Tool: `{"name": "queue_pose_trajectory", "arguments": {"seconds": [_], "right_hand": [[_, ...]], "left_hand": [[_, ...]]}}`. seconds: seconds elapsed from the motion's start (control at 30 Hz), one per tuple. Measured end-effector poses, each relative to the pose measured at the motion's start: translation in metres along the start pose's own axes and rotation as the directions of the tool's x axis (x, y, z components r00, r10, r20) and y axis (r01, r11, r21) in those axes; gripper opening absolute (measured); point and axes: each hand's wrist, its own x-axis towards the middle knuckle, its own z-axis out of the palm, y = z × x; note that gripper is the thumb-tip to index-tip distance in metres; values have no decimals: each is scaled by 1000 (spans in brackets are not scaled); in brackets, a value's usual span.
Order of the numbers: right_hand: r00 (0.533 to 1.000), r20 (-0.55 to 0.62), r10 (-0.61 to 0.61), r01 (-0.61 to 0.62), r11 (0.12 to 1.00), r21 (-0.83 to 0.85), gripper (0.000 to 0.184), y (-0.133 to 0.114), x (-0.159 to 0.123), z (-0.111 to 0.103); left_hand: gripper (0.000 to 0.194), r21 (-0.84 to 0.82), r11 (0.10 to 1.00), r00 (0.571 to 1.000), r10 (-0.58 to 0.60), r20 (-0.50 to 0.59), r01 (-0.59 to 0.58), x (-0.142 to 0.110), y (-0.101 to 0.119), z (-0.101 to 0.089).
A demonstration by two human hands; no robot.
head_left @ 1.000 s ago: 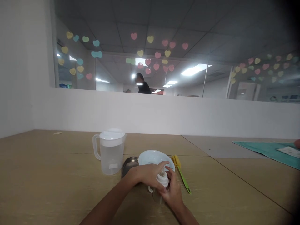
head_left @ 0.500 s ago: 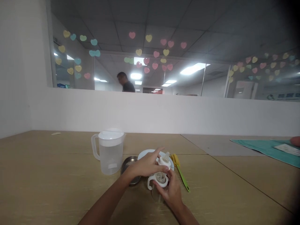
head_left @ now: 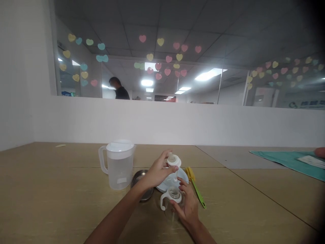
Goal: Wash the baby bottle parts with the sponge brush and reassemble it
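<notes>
My left hand (head_left: 159, 172) pinches the white collar of a baby bottle's nipple cap (head_left: 174, 161). The cap is tilted, and a thin straw with a weighted tip (head_left: 175, 179) hangs beneath it. Lower down, the clear baby bottle (head_left: 170, 210) stands upright on the table, its mouth uncovered and a white handle ring around its neck. My right hand (head_left: 189, 203) is curled round the bottle's right side, thumb at the front and forefinger raised near the rim. Behind the bottle lies a pale blue plate (head_left: 162, 187), partly hidden by my left hand.
A lidded clear plastic pitcher (head_left: 120, 169) stands left of a metal bowl (head_left: 135, 179), which my left forearm partly covers. Right of the plate lies a green-handled yellow brush (head_left: 198, 191). A teal cloth (head_left: 286, 159) is at far right. Beyond the window a person (head_left: 120, 89) is visible.
My left hand has lifted the nipple cap up and away from the bottle, bringing the straw out into view. My right hand stays at the bottle. The person behind the glass has moved left.
</notes>
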Motion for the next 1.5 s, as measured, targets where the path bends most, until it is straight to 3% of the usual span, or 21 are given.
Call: {"name": "queue_pose_trajectory", "arguments": {"seconds": [0.17,0.27,0.4,0.57,0.77,0.93,1.2,1.4,1.5], "right_hand": [[999,23,-23,26,994,-111,46,3,3,-4],[998,-66,14,-21,995,-102,41,6,4,-5],[979,-166,120,-132,989,-66,30,11,5,-6],[957,-103,271,-278,959,-60,29,22,6,-5],[864,57,500,-504,860,86,31,36,6,0],[859,149,490,-509,846,157,33,42,6,1],[857,113,502,-511,857,71,35,50,7,3],[814,58,578,-580,813,55,35,54,7,2],[782,116,613,-618,786,12,36,53,9,0]], "left_hand": [[62,52,998,997,-30,68,26,-9,15,16],[55,-12,1000,1000,19,-12,-19,-6,18,16],[52,-84,993,987,70,-146,-83,1,19,1],[44,-52,995,977,76,-200,-88,5,18,-15],[38,-25,995,976,87,-198,-94,8,7,-16],[36,35,995,989,92,-118,-88,7,7,-14],[30,125,990,992,79,-99,-66,6,6,-14],[31,293,955,982,90,-167,-38,9,-4,-17],[33,338,941,983,81,-166,-20,10,-6,-17]]}}
